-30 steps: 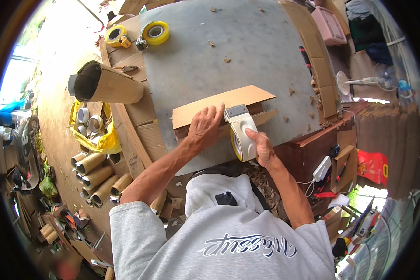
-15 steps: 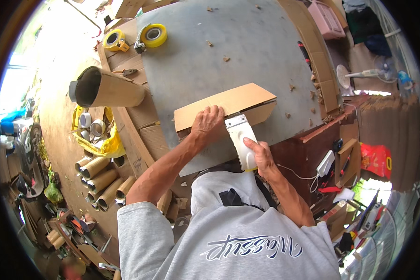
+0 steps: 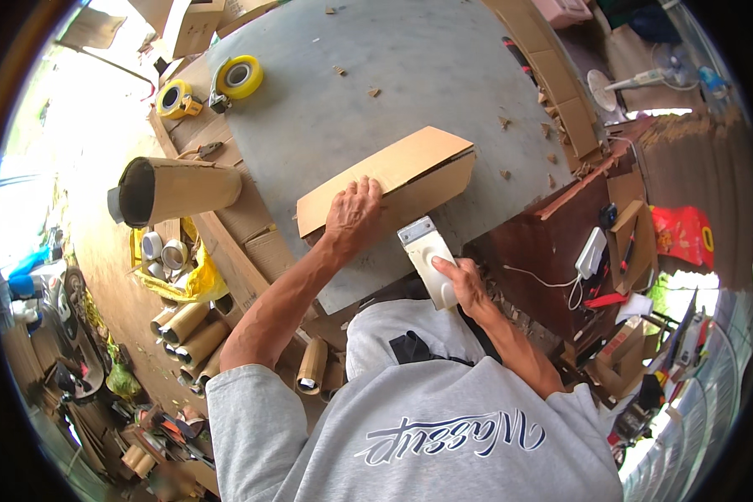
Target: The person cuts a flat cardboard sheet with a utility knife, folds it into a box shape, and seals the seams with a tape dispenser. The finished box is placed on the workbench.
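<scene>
A flat, long cardboard box lies slantwise on the grey tabletop, with a dark slit along its near right edge. My left hand grips its near left side, fingers curled over the top face and thumb hidden. My right hand is closed round a flat white hand tool with a metal plate screwed to its front end. That metal end points at the box from the near side, with a gap between them. What kind of tool it is, I cannot make out.
Small cardboard scraps dot the grey table. Two yellow tape rolls sit at its far left. Left of the table stand a wide cardboard tube and a yellow bag holding tape rolls. A red-black cutter lies far right.
The white tool has come away from the box's near edge, back toward my body. The box has tilted, its right end swinging farther away. My left hand stays on it.
</scene>
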A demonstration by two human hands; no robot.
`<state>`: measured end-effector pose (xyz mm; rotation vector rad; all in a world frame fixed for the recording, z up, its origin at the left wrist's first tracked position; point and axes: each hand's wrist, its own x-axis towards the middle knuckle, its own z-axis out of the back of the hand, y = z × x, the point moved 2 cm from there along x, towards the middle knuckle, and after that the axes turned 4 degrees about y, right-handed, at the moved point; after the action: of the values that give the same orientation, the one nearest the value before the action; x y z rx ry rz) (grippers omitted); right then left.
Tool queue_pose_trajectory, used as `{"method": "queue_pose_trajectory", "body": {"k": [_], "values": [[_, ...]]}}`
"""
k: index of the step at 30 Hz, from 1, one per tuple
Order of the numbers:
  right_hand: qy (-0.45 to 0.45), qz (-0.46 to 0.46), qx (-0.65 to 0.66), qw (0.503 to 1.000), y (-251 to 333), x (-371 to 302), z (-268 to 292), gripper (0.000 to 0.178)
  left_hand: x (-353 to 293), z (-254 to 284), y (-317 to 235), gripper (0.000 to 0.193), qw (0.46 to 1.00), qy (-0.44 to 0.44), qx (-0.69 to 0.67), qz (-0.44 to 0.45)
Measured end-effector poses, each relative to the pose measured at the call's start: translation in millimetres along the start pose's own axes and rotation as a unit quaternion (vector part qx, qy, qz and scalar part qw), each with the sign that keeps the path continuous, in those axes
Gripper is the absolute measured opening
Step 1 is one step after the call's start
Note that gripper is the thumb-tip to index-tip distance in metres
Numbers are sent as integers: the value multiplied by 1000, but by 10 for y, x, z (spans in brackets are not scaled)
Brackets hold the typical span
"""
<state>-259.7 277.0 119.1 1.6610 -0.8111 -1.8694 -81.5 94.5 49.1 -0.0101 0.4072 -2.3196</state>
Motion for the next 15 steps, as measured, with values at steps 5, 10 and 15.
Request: {"method": "queue_pose_trajectory", "body": {"k": [5, 10, 15], "values": [[-17, 3, 19, 1000, -371, 284, -10, 58, 29, 95, -33, 63, 999, 22, -28, -14], [3, -16, 57, 998, -355, 569, -4, 60, 42, 246, -89, 74, 997, 21, -22, -75], [-9, -15, 46, 999, -407, 829, -46, 60, 79, 62, 48, 62, 982, -72, -64, -160]]}}
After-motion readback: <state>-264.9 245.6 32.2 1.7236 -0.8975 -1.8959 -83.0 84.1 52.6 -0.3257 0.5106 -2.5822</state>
